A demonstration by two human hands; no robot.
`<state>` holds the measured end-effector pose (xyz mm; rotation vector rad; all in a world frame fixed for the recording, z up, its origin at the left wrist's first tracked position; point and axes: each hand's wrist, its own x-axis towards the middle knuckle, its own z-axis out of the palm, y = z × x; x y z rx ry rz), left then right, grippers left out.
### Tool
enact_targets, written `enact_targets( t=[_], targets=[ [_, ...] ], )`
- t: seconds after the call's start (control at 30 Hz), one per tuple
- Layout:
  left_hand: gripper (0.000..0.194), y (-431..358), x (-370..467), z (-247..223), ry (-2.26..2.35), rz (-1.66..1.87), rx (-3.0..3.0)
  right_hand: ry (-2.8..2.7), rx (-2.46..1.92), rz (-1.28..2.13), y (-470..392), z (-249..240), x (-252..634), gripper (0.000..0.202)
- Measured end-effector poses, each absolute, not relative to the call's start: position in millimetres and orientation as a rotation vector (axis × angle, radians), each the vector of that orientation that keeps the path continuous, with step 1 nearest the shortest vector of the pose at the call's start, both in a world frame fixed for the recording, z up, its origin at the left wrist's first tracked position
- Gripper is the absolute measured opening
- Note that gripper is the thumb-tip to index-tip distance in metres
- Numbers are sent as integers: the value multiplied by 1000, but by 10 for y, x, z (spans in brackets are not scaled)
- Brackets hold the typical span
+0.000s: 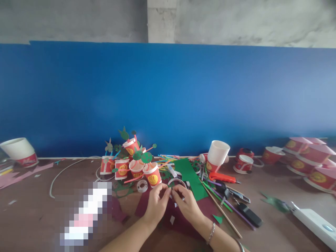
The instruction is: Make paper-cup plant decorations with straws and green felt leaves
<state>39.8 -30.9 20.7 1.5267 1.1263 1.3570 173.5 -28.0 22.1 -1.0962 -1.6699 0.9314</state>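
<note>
My left hand (pixel 158 199) and my right hand (pixel 183 200) meet at the fingertips over dark maroon paper (pixel 143 203). Both are closed in a pinch on a small green paper piece (pixel 169 188), mostly hidden by the fingers. Right behind them lies a roll of tape (pixel 177 182). Just to the left stand several red and white paper cups (pixel 152 175) with straws and green paper cut-outs (pixel 146 157). A smaller tape roll (pixel 142 186) sits in front of the cups. Behind my right hand, a green paper sheet (pixel 193 178) is spread out.
On the right are an orange utility knife (pixel 222 177), straws and a wooden stick (pixel 223 211), a black key fob (pixel 249 214) and a white device (pixel 315 224). Stacked white cups (pixel 218 152) stand behind. Pink-topped cups (pixel 317 154) fill the far right. A blue panel (pixel 168 98) backs the table.
</note>
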Motion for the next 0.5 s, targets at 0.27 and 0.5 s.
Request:
enact_targets(
  t=[0.27,0.5],
  targets=[
    [23,-334,407,222,1130,1372,1549,-1678,-1081,940,-279,263,1738,21],
    [23,-346,407,236,1134,1382,1530,-1667,-1076,942,-282,266,1733,22]
  ],
)
